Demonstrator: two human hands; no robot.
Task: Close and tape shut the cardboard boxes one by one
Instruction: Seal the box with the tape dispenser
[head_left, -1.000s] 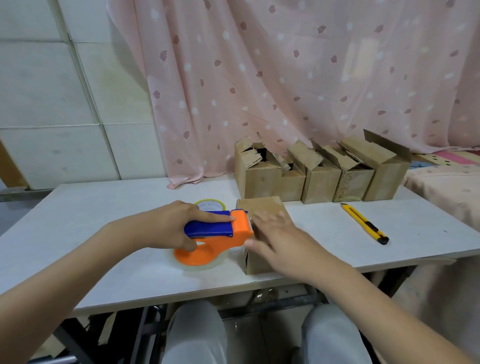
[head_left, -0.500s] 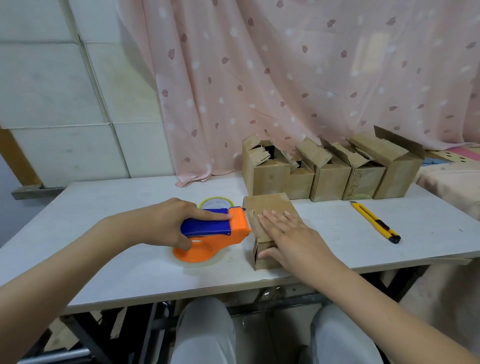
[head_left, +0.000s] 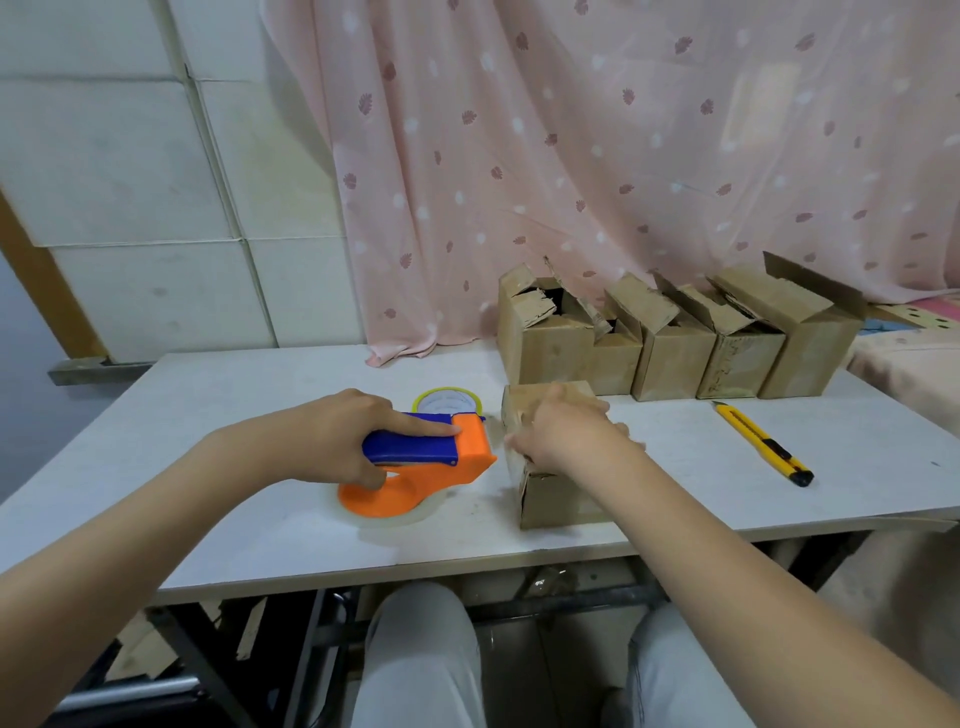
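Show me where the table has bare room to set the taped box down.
Bare table lies left of the tape dispenser, which the left hand holds. Another patch lies between the near box, under the right hand, and the yellow knife. The far right is crowded with a row of open boxes.

white table (head_left: 208, 415), yellow and black utility knife (head_left: 761, 443) lying on it at the right, pink curtain with leaf print (head_left: 571, 156) behind, white tiled wall (head_left: 130, 182) at the left
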